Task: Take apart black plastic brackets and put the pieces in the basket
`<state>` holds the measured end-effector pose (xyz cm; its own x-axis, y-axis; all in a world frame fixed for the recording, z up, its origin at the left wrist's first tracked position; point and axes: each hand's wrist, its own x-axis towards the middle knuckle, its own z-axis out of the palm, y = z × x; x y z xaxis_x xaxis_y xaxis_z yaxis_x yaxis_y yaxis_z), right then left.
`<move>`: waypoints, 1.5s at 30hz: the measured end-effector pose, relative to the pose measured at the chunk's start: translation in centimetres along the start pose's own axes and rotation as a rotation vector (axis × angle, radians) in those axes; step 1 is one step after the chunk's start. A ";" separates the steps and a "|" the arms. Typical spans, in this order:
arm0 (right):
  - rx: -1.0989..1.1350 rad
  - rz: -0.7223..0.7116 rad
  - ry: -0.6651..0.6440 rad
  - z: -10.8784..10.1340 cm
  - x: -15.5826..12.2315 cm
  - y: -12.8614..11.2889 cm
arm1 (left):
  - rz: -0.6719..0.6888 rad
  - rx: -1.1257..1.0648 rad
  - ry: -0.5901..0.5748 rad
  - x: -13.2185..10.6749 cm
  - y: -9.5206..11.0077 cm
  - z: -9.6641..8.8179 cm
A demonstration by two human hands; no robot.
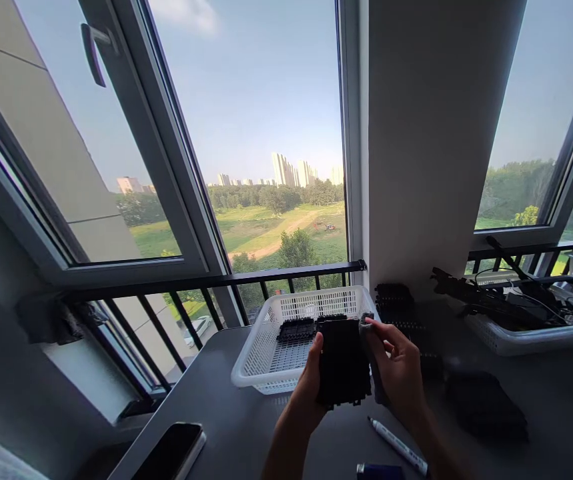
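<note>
Above the near middle of the dark tabletop [246, 427], a black rectangular plastic part [342, 363] is held upright between both hands: the left hand [310, 383] is closed on its left edge with the thumb laid up its face, and the right hand [397, 370] is curled at its right edge, fingers pinching what looks like a grey cloth [366, 325] against the top corner. Just behind it, a white mesh basket [266, 360] is set toward the window edge of the tabletop, and a few similar black parts [297, 329] are seen lying in it, while most of its floor is bare. More black parts are stacked [400, 310] against the wall at the far edge, to the right of the basket, so the work is judged to be at an early or middle stage, though which group is finished cannot be told. A white marker [397, 445] and a blue cap-like object [379, 471] lie near the front edge, the latter cut off by the frame. A phone [171, 452] is partly cut off at the near left corner. Another dark flat item [486, 403] to the right is too dim to identify, and the second basket [516, 333] holds tangled dark pieces that cannot be made out.
</note>
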<state>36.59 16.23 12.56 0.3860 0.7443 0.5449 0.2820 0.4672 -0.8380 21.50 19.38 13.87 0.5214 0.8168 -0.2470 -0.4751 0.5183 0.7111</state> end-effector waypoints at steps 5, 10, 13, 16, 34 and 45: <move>-0.130 -0.073 -0.017 0.1 -0.3 -0.5 | 0.036 -0.050 -0.035 -0.5 -0.1 1.1; -0.187 -0.118 -0.031 -0.1 -0.4 -0.8 | 0.076 -0.088 -0.038 -1.2 -0.2 2.3; -0.199 -0.134 -0.043 -0.3 -0.3 -1.0 | 0.064 -0.096 -0.030 -1.1 -0.4 2.4; -0.203 -0.131 -0.113 0.0 -0.6 -1.3 | 0.108 -0.121 0.020 -0.6 -0.1 2.2; -0.080 -0.066 -0.048 -1.0 -0.2 -2.3 | 0.050 -0.012 0.128 -0.5 1.2 0.5; -0.243 -0.061 -0.476 -0.6 -0.9 -3.1 | 0.243 -0.150 0.140 -0.1 2.1 1.0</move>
<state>35.83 13.81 14.70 -0.0625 0.8796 0.4717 0.5085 0.4347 -0.7433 21.15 20.14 16.01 0.2821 0.9428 -0.1774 -0.6785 0.3268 0.6579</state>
